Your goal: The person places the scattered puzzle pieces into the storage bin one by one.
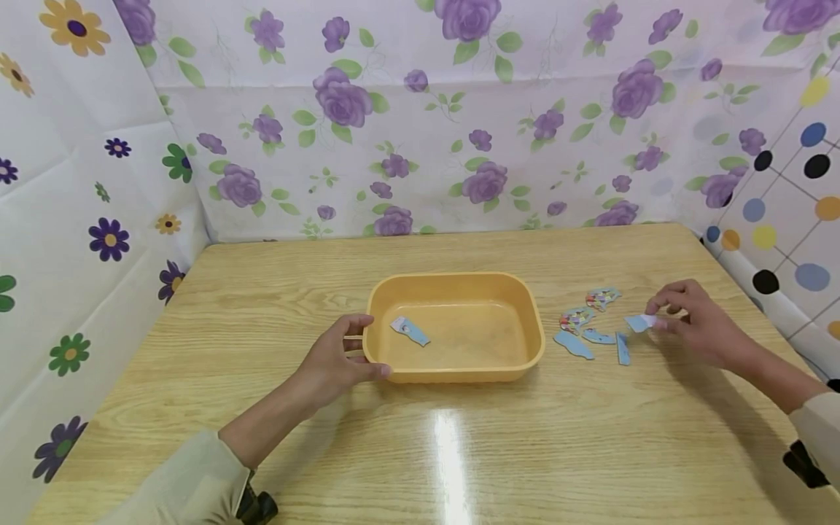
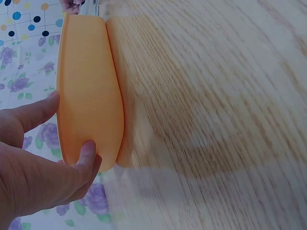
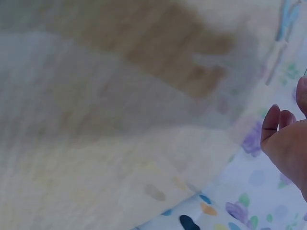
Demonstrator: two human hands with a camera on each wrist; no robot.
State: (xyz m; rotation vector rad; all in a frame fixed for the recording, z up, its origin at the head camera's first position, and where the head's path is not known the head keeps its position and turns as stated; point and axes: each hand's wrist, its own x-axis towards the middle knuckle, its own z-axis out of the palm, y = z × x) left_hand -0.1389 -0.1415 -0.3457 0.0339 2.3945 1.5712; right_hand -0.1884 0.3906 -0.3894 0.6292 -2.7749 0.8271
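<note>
My left hand [image 1: 331, 362] grips the left end of a yellow-orange plastic tub [image 1: 453, 375]. In the left wrist view its fingertips [image 2: 87, 152] lie against the tub's outer wall [image 2: 88, 72]. Inside the tub is one flat light-blue puzzle piece [image 1: 410, 331] with a small print. To the right, my right hand [image 1: 698, 324] pinches a light-blue puzzle piece [image 1: 638, 323] between thumb and fingers, above the table. The right wrist view catches only part of that right hand [image 3: 288, 143] at its edge.
Several loose puzzle pieces lie between tub and right hand: two with multicoloured prints [image 1: 601, 297], and blue ones such as a long piece [image 1: 574, 345] and a narrow strip [image 1: 623, 349]. Flowered cloth [image 1: 420, 131] hangs behind the wooden table [image 1: 275, 292]; patterned cloths flank it.
</note>
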